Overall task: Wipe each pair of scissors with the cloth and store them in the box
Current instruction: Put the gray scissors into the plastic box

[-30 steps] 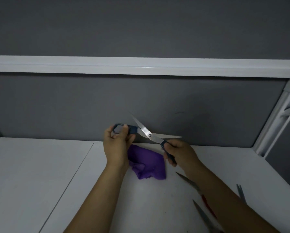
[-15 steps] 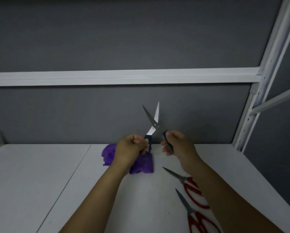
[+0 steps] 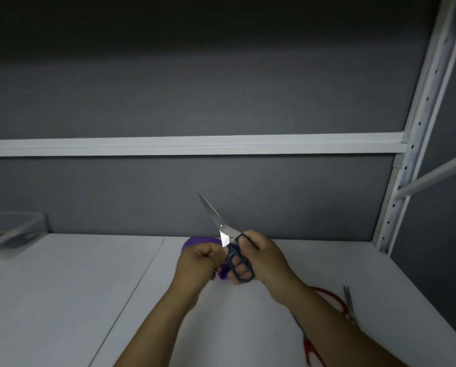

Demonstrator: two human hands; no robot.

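The right hand (image 3: 264, 260) grips the scissors (image 3: 223, 235) by the handle above the table (image 3: 62, 300), blades up; the left hand (image 3: 199, 262) clenches the cloth (image 3: 195, 241) beside them. A slipping wipe could cut skin on the bare edge.

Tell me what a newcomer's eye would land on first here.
The dark-handled scissors, held up at centre with blades spread, one tip pointing up-left against the grey wall. Just left of them, a purple cloth is bunched in the left grip; red-handled scissors lie on the white table at right.
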